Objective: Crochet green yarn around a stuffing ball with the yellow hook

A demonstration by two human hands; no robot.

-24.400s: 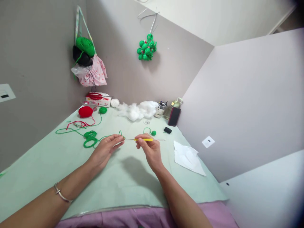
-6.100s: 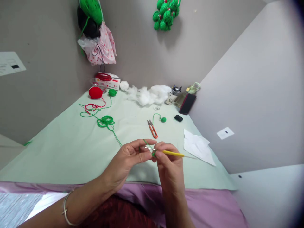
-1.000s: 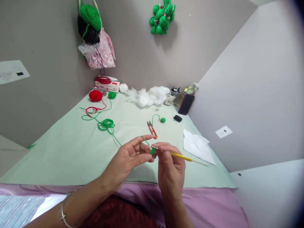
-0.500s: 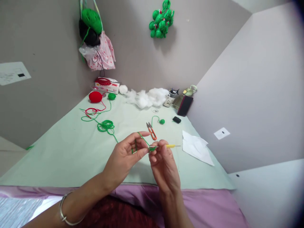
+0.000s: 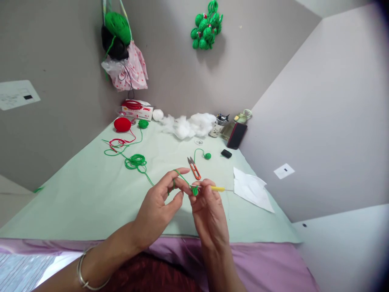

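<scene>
My right hand (image 5: 211, 215) pinches a crochet hook (image 5: 217, 188) with a yellow handle, its thin metal tip pointing left. At that tip sits a small green crocheted piece (image 5: 195, 191), close against my right fingers. Green yarn (image 5: 181, 175) runs from the piece up over the raised index finger of my left hand (image 5: 159, 207) and winds round its other fingers. The left thumb stands apart from the piece, while a left fingertip is close to it. Just beyond my hands lie orange thread snips (image 5: 194, 168).
Loose green yarn (image 5: 135, 161) and a red yarn ball (image 5: 122, 124) lie on the left. White stuffing (image 5: 188, 125) is at the back. A phone (image 5: 237, 136) leans at the right, behind white paper (image 5: 253, 190). Green crocheted pieces (image 5: 206, 30) hang on the wall.
My left thumb has come away from the green crocheted piece, which now shows more fully by the hook tip. The crochet hook has tilted slightly.
</scene>
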